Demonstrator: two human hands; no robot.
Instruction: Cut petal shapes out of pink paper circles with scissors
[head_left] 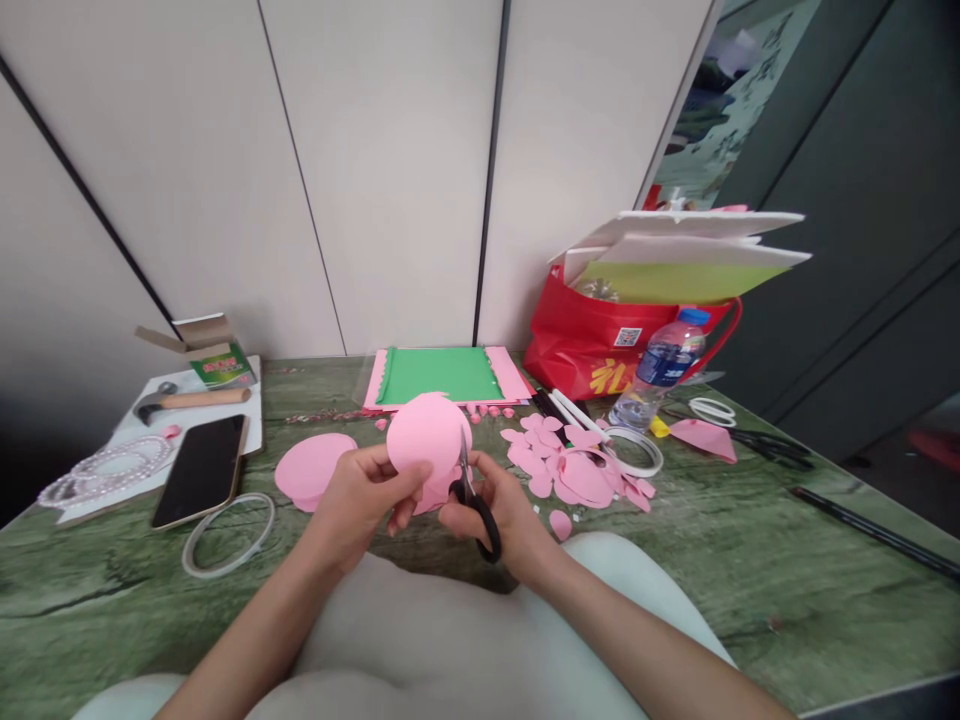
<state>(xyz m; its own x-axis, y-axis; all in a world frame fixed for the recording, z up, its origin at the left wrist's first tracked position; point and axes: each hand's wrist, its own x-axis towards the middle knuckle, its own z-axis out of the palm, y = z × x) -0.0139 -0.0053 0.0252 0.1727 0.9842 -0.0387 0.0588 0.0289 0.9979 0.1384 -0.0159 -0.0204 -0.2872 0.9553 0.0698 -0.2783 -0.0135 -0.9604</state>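
Between the thumb and fingers of my left hand (379, 492) is a round piece of pink paper (424, 432), held up above the table. My right hand (501, 512) grips black-handled scissors (486, 525), with their blades pointing up at the paper's right edge. Whether the blades are cutting into the paper I cannot tell. Left of my hands lies a stack of pink paper circles (311, 468). Pink paper flowers and cut pieces (540, 455) are spread on the right. A further pink scrap is partly hidden behind my hands.
Green paper (439, 374) lies on pink sheets at the back. A phone (201, 470), hammer (187, 400), bead string (112, 470) and tape roll (229, 535) are at left. At right stand a red bag (562, 335) and water bottle (660, 370), near another tape roll (651, 455).
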